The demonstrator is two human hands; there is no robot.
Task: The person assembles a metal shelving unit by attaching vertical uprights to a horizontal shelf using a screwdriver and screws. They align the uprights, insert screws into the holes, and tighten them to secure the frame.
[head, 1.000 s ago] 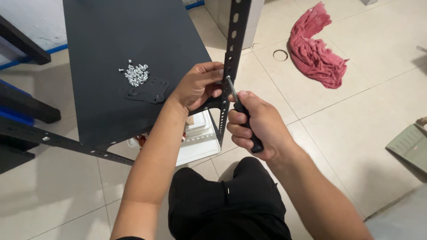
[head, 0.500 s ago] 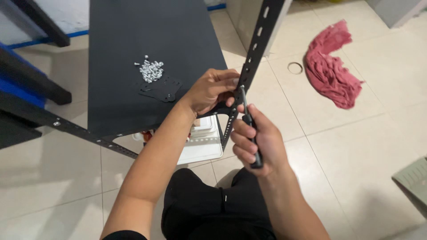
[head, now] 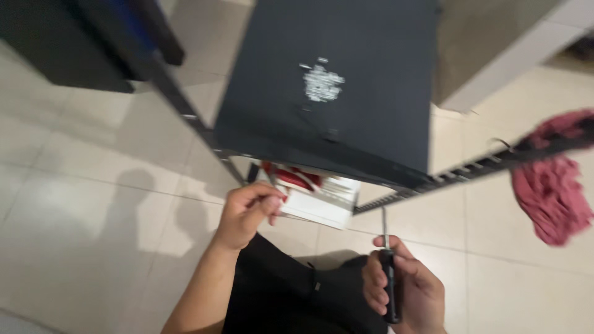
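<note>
Both hands have dropped off the slotted rail [head: 470, 168]: right hand [head: 405, 291] grips 1 screwdriver [head: 388, 278], left hand [head: 247, 210] curled, empty; 1 screw pile [head: 322, 83].

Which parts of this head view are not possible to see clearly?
- Pile of small screws on the dark panel: motion blur, single pieces unreadable.
- Left hand: whether its fingertips pinch anything is blurred.
- Screwdriver in the right hand: tip blurred near the slotted bar.
- White box: mostly hidden under the panel.
- Red cloth: cut by the right edge.

Screw pile [head: 323, 83] on panel [head: 371, 124]; cloth [head: 550, 185] right.
</note>
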